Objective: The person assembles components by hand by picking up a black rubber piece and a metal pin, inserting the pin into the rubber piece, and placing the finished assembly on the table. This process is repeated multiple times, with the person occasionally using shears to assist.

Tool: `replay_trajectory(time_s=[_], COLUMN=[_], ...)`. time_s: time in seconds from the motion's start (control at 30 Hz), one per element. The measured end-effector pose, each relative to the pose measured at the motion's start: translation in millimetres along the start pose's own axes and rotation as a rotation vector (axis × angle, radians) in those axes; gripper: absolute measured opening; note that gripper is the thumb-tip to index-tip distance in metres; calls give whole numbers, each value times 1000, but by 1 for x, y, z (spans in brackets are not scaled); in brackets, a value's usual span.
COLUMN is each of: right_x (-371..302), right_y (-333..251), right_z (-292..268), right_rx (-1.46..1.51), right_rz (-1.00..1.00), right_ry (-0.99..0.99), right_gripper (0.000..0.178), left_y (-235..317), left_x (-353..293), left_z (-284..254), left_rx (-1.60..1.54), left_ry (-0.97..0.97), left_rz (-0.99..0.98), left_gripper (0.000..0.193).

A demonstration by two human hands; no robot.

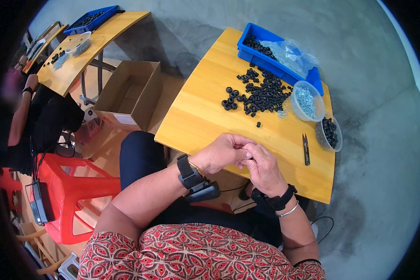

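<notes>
My left hand (224, 151) and my right hand (265, 171) meet at the near edge of the yellow wooden table (196, 119). Thumbs and fingertips of both are pinched together, and whatever they hold is hidden between them. Beyond them lies a heap of small black spool-shaped pieces (266, 95), with one loose black piece (258, 124) closer to me. A transparent bowl (308, 103) holds small silvery-blue bits. Beside it stands a transparent tub (330, 134) of black pieces. To the right of my hands lie black thread snips (306, 150).
A blue tray (284, 71) with black pieces and a plastic bag sits at the table's far edge, by the grey wall. An open cardboard box (130, 93) and a red stool (81, 196) stand left. Another person's hand (31, 82) rests near a second table (105, 35).
</notes>
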State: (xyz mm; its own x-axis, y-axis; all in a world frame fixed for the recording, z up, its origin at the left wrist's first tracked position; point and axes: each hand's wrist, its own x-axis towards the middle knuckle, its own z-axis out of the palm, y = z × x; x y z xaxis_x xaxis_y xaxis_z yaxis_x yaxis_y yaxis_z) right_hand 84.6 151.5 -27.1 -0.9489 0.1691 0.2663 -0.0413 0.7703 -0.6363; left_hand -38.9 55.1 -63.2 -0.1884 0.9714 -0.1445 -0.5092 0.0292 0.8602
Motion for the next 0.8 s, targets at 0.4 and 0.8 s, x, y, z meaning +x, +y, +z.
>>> replay_trajectory(time_s=[0.4, 0.8], right_x=[-8, -14], right_y=[-15, -20], right_z=[-11, -9], right_rx=[-3, -131], right_rz=[74, -182], right_ry=[149, 147], right_gripper=[29, 41], left_y=[-5, -5], left_x=[-19, -13], left_z=[3, 29], left_rx=[60, 323], left_ry=[-178, -69], left_rz=[210, 466], left_gripper=[77, 75])
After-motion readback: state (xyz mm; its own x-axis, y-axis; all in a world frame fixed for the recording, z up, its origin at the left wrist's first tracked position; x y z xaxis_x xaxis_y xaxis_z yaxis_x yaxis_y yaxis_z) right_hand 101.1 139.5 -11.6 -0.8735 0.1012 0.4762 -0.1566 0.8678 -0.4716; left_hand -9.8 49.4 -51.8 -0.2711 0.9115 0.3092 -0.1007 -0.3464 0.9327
